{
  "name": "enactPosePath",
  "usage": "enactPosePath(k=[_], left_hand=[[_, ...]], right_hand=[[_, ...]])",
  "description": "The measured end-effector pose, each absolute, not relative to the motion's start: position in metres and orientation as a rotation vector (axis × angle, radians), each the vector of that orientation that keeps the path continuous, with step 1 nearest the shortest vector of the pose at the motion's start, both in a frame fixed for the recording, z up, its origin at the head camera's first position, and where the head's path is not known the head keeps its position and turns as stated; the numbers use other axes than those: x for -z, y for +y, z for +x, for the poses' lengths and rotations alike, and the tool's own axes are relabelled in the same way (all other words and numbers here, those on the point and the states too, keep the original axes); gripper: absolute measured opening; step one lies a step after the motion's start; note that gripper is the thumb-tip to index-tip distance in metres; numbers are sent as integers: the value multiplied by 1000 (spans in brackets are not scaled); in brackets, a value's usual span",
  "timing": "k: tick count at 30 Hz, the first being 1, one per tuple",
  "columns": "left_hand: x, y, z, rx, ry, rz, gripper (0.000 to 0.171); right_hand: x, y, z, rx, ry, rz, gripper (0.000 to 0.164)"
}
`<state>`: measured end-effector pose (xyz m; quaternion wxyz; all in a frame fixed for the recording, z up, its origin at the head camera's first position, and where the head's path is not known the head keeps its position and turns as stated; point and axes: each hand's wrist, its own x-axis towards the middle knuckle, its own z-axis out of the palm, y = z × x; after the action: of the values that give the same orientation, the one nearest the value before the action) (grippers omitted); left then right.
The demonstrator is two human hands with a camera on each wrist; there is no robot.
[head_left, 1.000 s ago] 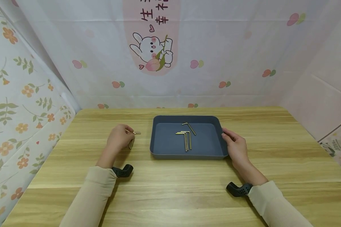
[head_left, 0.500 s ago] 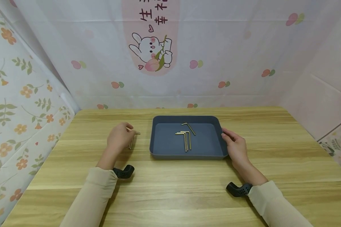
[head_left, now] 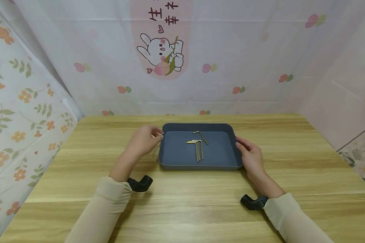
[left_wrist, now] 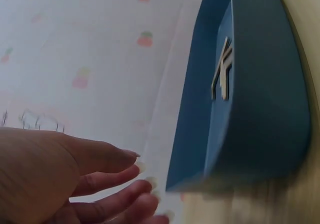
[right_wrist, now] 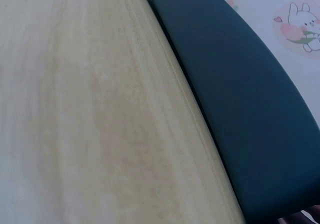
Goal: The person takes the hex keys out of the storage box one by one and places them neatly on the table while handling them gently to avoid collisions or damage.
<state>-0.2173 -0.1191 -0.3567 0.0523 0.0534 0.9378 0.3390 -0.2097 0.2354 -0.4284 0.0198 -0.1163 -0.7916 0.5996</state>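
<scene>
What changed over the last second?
The left hand moved right from the rods left of the tray towards its left edge. Those rods aren't visible now; the fingers look empty. The right hand still grips the tray; the rods inside haven't moved.

Tray (head_left: 200,167) common to 3 views

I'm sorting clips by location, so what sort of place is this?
Probably an indoor recording corner, though the wider room isn't shown. Printed cloth stands behind and beside a wood-grain table, and the person wears a black device on each wrist.
</scene>
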Motion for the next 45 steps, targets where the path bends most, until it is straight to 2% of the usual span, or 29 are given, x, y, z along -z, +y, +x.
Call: enactPosePath(k=[17, 25, 45], left_hand=[[347, -54, -231, -716, 2740, 363, 20], [342, -53, -246, -766, 2642, 345, 16], [341, -32, -271, -907, 2294, 196, 26]], right_hand=[[431, 235, -211, -1855, -2442, -347, 44], [431, 236, -210, -1847, -2442, -357, 44], [430, 234, -210, -1857, -2429, -360, 44]])
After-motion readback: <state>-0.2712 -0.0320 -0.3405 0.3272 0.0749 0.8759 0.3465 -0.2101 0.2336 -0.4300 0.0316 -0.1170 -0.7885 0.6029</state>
